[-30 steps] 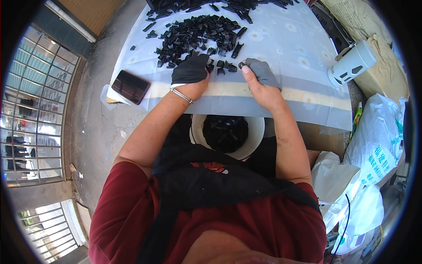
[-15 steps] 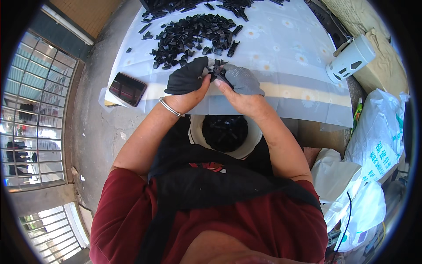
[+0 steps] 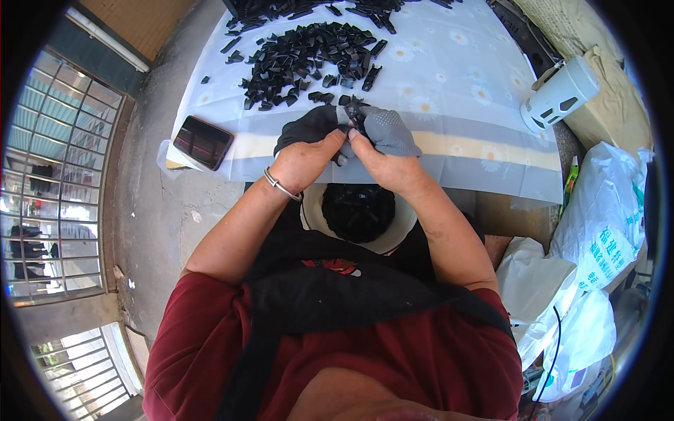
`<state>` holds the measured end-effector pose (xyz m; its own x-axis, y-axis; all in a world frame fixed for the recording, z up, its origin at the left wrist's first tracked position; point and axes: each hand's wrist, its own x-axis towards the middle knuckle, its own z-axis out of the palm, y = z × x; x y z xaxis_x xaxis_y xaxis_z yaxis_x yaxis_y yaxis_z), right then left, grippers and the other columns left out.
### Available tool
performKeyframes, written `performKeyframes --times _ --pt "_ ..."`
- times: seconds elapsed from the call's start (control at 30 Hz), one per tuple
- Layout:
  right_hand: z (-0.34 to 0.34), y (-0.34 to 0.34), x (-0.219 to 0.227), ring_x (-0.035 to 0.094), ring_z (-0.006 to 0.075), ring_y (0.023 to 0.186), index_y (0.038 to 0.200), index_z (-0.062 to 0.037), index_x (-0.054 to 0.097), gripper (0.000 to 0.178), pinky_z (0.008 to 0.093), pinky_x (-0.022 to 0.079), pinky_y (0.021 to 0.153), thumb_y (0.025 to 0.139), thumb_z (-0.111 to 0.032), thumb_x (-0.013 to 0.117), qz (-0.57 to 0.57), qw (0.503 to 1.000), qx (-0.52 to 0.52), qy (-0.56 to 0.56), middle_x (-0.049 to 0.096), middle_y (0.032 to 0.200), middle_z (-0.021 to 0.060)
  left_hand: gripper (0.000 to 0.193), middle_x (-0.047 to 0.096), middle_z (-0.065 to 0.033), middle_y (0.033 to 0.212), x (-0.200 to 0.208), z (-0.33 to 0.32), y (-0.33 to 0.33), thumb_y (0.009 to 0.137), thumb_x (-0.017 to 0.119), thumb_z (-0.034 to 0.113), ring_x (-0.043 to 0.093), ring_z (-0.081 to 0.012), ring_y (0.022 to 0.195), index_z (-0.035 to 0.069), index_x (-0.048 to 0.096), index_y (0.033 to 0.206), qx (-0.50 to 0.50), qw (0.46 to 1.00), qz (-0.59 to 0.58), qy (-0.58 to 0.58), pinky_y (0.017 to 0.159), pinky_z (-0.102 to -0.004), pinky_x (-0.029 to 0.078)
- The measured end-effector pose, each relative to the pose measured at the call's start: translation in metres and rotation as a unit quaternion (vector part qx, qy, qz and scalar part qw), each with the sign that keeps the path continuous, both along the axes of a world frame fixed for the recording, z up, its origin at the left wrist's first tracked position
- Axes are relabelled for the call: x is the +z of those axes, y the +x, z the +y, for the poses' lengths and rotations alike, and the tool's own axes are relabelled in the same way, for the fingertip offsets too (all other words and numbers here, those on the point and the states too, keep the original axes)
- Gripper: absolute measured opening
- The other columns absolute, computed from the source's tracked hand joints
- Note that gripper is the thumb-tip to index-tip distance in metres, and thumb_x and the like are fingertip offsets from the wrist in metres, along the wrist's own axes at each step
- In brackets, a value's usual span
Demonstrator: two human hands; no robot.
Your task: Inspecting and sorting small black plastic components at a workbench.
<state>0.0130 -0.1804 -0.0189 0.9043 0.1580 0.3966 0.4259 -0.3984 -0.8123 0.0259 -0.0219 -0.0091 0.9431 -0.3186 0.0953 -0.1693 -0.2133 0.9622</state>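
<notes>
Close together above the table's near edge, both my hands are closed on one small black plastic part (image 3: 356, 116). My left hand (image 3: 309, 140), in a dark glove that leaves the thumb bare, pinches it from the left. On the other side my right hand (image 3: 390, 140), in a grey dotted glove with a bare thumb, grips it too. Both thumbs press against its near end, and the fingers hide much of its shape. Just beyond lies a heap of small black plastic pieces (image 3: 302, 59). Below the hands stands a pale bucket (image 3: 401, 237) holding black parts (image 3: 358, 212).
A dark phone (image 3: 203, 142) lies at the table's left corner. More black parts (image 3: 368, 14) are spread at the far edge of the flowered tablecloth (image 3: 463, 91). At right are a white cup (image 3: 562, 92) and plastic bags (image 3: 604, 217).
My left hand has turned and come slightly nearer to me. The black part now stands more upright between the two thumbs. My right hand has shifted only a little.
</notes>
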Motion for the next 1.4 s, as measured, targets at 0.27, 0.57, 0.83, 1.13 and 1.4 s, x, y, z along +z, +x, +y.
performKeyframes --times 0.27,0.57,0.83,1.13,1.4 --pt "-0.006 -0.009 0.004 0.056 0.0285 0.076 0.094 -0.0062 0.059 0.026 0.0368 0.045 0.066 0.076 -0.025 0.061 -0.152 0.958 0.023 -0.242 0.060 0.085 0.0105 0.023 0.061 -0.0046 0.093 -0.001 0.024 -0.002 0.079 0.054 0.002 0.055 -0.0099 0.081 0.001 0.057 0.103 -0.070 0.960 0.234 -0.139 0.070 -0.0222 0.044" --pt "0.004 -0.013 0.005 0.056 0.0294 0.068 0.088 -0.0046 0.059 0.026 0.0382 0.044 0.060 0.078 -0.029 0.059 -0.149 0.978 0.043 -0.141 0.059 0.076 0.0106 0.030 0.059 -0.0066 0.099 -0.017 0.022 -0.015 0.090 0.044 0.022 0.055 -0.0120 0.087 -0.001 0.057 0.103 -0.031 0.966 0.236 -0.103 0.076 -0.0244 0.043" --pt "-0.006 -0.018 0.013 0.057 0.0304 0.071 0.097 -0.0029 0.056 0.028 0.0369 0.045 0.063 0.083 -0.027 0.055 -0.109 0.977 0.014 -0.185 0.059 0.078 0.0129 0.033 0.053 0.0020 0.066 -0.008 0.014 -0.012 0.090 0.046 0.032 0.044 -0.0067 0.059 0.002 0.059 0.082 0.038 0.986 0.095 -0.130 0.052 -0.0229 0.037" --pt "-0.005 -0.020 0.013 0.048 0.0197 0.061 0.079 -0.0022 0.053 0.028 0.0320 0.039 0.057 0.089 -0.028 0.046 -0.035 0.997 0.063 0.006 0.050 0.065 0.0059 0.033 0.052 -0.0022 0.061 0.010 0.015 -0.016 0.092 0.041 0.028 0.045 -0.0100 0.057 0.002 0.057 0.079 0.047 0.998 -0.027 0.024 0.053 -0.0257 0.038" --pt "0.000 -0.025 0.014 0.042 0.0168 0.059 0.076 -0.0024 0.050 0.029 0.0295 0.038 0.057 0.090 -0.026 0.043 0.050 0.996 0.076 0.023 0.045 0.064 0.0044 0.027 0.052 -0.0058 0.060 0.015 0.014 -0.017 0.091 0.042 0.020 0.047 -0.0160 0.055 0.002 0.055 0.075 0.013 0.989 -0.141 0.037 0.052 -0.0291 0.039"
